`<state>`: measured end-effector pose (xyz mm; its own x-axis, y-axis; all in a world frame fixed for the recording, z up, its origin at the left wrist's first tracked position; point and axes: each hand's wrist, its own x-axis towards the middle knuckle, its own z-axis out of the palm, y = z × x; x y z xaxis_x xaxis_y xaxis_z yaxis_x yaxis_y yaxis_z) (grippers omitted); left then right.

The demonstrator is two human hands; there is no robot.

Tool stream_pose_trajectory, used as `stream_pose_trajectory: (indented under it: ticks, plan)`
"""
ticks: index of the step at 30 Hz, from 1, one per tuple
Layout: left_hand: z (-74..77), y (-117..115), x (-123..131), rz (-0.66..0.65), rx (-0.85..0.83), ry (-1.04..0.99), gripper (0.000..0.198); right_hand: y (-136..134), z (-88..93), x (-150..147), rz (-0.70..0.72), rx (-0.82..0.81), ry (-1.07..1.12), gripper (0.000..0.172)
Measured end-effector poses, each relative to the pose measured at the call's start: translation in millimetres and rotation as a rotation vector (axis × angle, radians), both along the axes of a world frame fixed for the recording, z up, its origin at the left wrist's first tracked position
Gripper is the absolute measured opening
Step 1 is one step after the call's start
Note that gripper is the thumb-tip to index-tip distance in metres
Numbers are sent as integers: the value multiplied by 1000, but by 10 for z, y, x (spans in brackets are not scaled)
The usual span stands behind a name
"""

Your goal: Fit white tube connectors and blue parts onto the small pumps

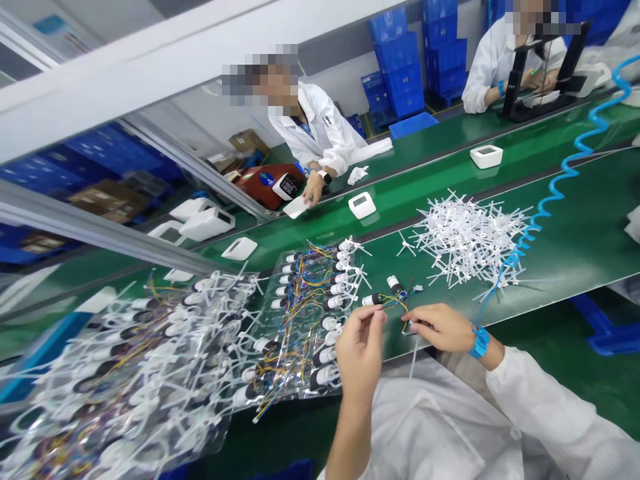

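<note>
Two small black-and-white cylinders, one standing a little farther off and one by my left fingertips, lie on the green table with thin coloured wires attached. My left hand pinches at the wires' left side, its thumb and forefinger close together. On the other side my right hand has thumb and fingers closed on the wire ends. From beneath these fingers a white strip like a cable tie hangs over the table edge. A tiny white connector lies just beyond.
A heap of white cable ties lies ahead to the right. Left are wired cylinders on clear plastic and a larger pile. A blue coiled cord runs to my right wristband. Across the green conveyor, two co-workers handle white devices.
</note>
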<state>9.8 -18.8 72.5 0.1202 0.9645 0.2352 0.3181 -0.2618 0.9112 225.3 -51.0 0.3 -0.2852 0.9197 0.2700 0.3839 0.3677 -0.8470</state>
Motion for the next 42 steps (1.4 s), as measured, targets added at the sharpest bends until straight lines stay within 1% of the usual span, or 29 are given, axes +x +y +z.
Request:
stream_pose_trajectory:
  ticks: [3,6,9,11,12,14,17,21,23,24,26,29,33,35,38,42]
  plan:
    - [253,108,-40,68,97,94,26,8,-32,-11,-98,4,32,21]
    - [429,216,-49,100,165,164,23,18,-58,-17,-179,15,61,21]
    - [514,306,-28,53,199,225,23,18,-50,-6,-220,6,83,22]
    - [498,340,-5,1,195,244,23,10,-22,13,-235,1,118,24]
    - [462,347,9,-23,177,237,23,5,-2,25,-243,-6,146,24]
    - [333,334,37,-59,111,178,25,-6,40,50,-264,-34,216,25]
    - [30,261,69,-72,8,58,30,-15,85,79,-270,-80,300,24]
    - [-401,142,54,-2,-8,-24,39,-11,90,82,-230,-106,314,23]
    - [-550,107,27,5,-8,-16,39,-9,90,77,-204,-110,292,23]
    - [-600,100,13,-4,-17,0,38,-9,93,76,-188,-116,281,23]
    - [-658,104,-4,-20,-43,30,37,-13,104,77,-146,-139,262,24]
    - [-679,130,9,-26,-66,29,37,-20,122,81,-80,-165,251,22]
    - [-688,139,66,-41,-42,-5,29,-24,139,78,7,-162,236,20]
    - [-708,124,88,-37,-15,8,26,-26,148,75,23,-164,218,21]
    - [-749,95,107,-42,33,57,20,-32,149,77,-6,-165,231,23]
    - [-786,75,134,-112,96,139,18,-28,111,95,-109,-242,356,31]
